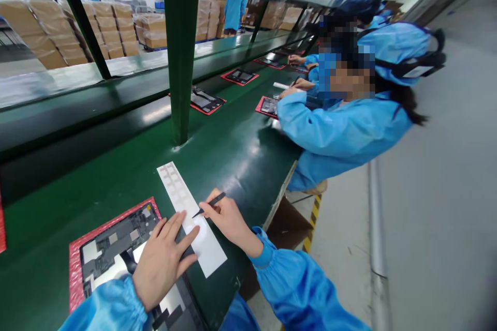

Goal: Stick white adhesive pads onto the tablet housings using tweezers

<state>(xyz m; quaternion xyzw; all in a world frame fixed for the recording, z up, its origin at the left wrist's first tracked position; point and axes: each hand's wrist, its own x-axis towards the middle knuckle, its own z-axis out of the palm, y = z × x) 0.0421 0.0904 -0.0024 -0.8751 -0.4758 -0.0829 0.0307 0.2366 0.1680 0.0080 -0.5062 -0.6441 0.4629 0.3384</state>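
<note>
Black tweezers (209, 205) are pinched in my right hand (229, 220), their tips at the surface of a white sticker sheet (213, 254). Small greyish pieces show in rows on the sheet's far end. My left hand (165, 258) lies with fingers spread, its fingertips on the sheet's left edge and its palm over an opened tablet (101, 251). Circuit boards and silvery parts show inside the tablet. Red bubble wrap (75, 274) lies beneath it. Part of the tablet is hidden under my left hand and sleeve.
A green post (180, 57) rises from the green workbench (233, 150). Farther along lie other opened tablets (241, 76) on red wrap. At right a co-worker in a blue smock (341, 124) sits at the bench. Stacked cartons (50, 31) stand beyond; an open cardboard box (289, 222) is below the edge.
</note>
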